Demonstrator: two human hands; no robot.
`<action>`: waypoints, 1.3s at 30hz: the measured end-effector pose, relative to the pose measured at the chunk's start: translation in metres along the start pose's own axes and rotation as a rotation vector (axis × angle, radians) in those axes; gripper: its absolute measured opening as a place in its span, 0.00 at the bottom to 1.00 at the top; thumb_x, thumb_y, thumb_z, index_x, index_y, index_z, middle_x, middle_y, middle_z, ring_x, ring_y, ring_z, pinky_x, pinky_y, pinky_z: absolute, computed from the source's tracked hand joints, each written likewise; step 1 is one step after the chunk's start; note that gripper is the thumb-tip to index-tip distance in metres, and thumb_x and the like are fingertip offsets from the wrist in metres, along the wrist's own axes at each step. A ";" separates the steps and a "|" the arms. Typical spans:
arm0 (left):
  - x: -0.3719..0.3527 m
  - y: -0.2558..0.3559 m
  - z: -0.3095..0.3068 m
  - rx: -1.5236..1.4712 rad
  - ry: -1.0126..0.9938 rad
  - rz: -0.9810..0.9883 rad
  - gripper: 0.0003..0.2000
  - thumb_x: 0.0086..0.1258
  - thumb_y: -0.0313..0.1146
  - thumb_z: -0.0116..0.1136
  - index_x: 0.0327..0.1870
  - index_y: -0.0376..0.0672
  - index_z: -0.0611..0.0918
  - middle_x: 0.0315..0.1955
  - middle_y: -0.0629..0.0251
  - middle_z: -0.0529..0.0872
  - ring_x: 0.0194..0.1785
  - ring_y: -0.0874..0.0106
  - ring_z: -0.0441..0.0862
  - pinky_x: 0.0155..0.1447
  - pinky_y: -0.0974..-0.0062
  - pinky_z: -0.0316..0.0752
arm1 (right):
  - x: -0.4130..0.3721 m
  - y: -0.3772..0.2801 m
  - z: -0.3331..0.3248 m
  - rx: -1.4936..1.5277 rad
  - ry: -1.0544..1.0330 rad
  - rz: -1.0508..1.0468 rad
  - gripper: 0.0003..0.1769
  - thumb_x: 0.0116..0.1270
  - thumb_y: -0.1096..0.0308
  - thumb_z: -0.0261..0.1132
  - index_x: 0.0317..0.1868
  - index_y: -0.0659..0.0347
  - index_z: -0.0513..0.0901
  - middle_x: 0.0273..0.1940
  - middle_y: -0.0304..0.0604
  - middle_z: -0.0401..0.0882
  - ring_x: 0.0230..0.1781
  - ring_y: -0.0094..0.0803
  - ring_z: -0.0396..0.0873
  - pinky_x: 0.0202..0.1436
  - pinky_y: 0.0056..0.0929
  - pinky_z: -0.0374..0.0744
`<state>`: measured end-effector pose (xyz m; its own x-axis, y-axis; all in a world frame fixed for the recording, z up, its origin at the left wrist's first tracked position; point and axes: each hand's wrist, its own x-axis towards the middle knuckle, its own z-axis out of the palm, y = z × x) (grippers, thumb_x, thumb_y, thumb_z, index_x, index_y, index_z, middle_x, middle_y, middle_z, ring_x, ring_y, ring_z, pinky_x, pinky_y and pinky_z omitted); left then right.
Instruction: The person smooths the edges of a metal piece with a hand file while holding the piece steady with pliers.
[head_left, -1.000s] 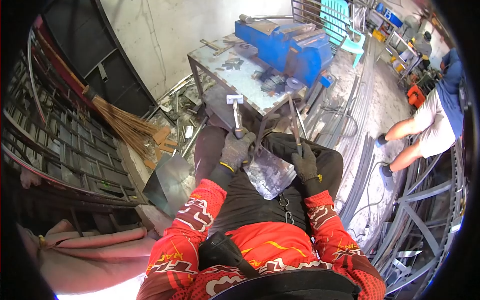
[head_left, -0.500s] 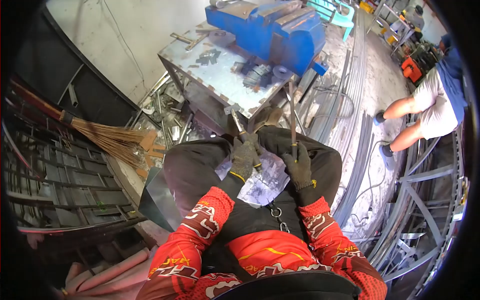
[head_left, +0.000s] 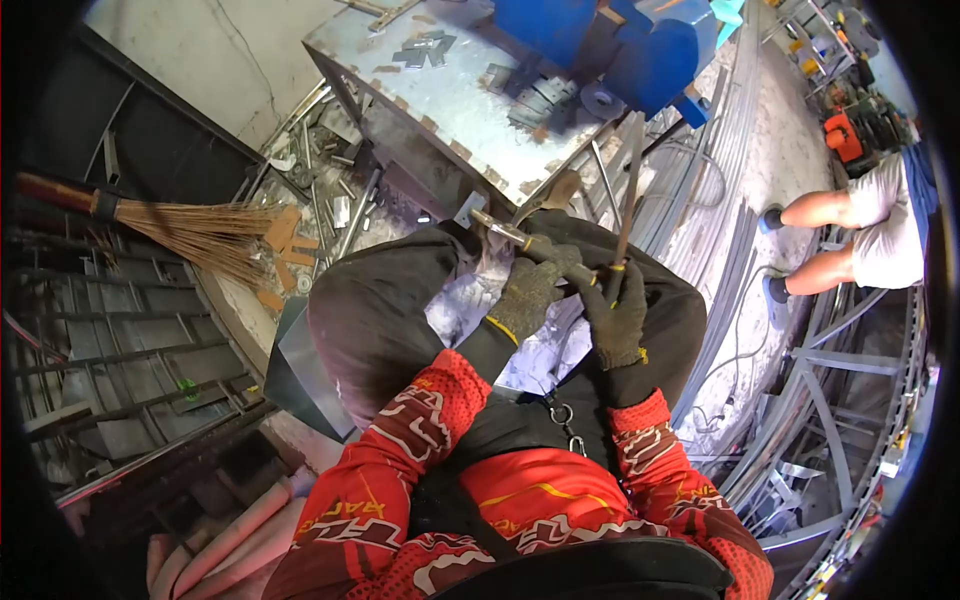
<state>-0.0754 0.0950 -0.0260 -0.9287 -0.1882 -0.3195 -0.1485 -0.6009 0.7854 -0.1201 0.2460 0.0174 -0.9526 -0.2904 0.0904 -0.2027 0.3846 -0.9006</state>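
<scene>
My left hand (head_left: 532, 292), in a dark knitted work glove, is closed around pliers (head_left: 503, 229) that point up and left. In the pliers' jaws sits a small flat metal piece (head_left: 470, 209). My right hand (head_left: 616, 318), gloved alike, is closed on the lower end of a long, narrow, flat metal bar (head_left: 631, 195), possibly a file, standing up from the fist. The two hands are close together, seemingly touching, above my lap. Beneath them a crumpled pale patterned sheet (head_left: 540, 365) lies across my dark trousers.
Ahead stands a metal worktable (head_left: 420, 95) with a blue bench vise (head_left: 655, 60) and small metal plates. Long metal bars (head_left: 715, 190) lie on the floor to the right, near another person's legs (head_left: 815, 240). A broom (head_left: 190, 235) and scraps are at left.
My left hand has moved right, towards my right hand, and the pliers now tilt more to the left. The bar leans further right. The view has shifted, leaving the vise partly cut off.
</scene>
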 end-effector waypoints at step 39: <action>0.068 -0.030 0.031 -0.188 0.145 0.079 0.07 0.71 0.23 0.68 0.47 0.36 0.83 0.36 0.61 0.89 0.34 0.65 0.88 0.39 0.71 0.87 | -0.002 -0.053 -0.028 -0.010 -0.129 0.269 0.33 0.71 0.68 0.68 0.75 0.65 0.71 0.51 0.50 0.86 0.46 0.38 0.83 0.55 0.37 0.81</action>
<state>-0.1449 0.1245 -0.0544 -0.8743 -0.3416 -0.3449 0.0008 -0.7115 0.7027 -0.1140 0.2511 0.0769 -0.9358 -0.2859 -0.2062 0.0500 0.4712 -0.8806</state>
